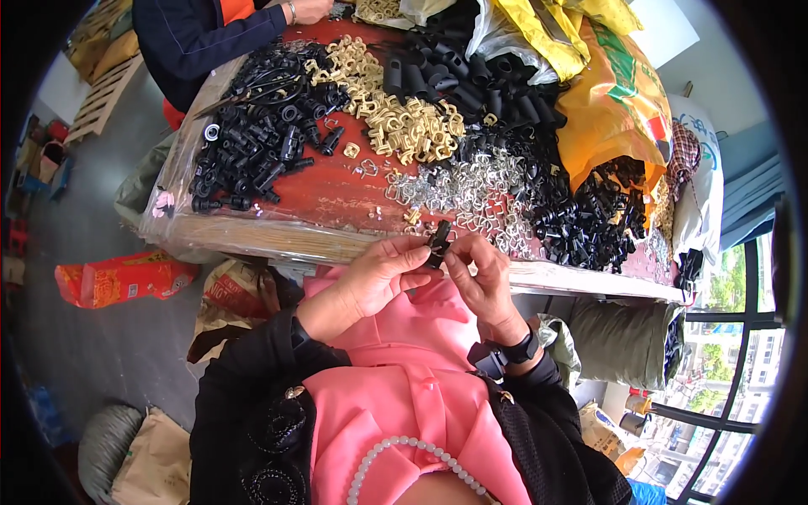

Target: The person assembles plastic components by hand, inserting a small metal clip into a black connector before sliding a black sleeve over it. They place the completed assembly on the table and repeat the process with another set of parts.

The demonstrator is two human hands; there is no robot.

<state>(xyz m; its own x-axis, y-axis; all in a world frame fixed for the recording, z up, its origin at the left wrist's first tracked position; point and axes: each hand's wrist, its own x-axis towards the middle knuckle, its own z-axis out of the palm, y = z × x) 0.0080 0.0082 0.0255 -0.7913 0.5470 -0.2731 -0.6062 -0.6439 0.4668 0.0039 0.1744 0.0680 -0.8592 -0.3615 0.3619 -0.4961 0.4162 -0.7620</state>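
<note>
Close to the table's front edge, my left hand (380,274) is closed, with thumb and fingers pinching a small black plastic fitting (439,240) held roughly upright. My right hand (484,279) is right beside it, thumb and forefinger pressed together at the fitting's side. Whatever is between those right fingertips is too small to make out. Just beyond my hands lies a spread of shiny wire clips (475,192). Behind the clips is a heap of beige plastic clips (412,130). Black fittings (273,156) are piled to the left, and small black parts (589,220) to the right.
The red tabletop (324,198) has a plastic-wrapped front edge. Black tubes (433,71) lie at the back, beside an orange bag (619,101). Across the table, at the far left, is another person's sleeve (198,46). Sacks and a red bag (126,278) lie on the floor.
</note>
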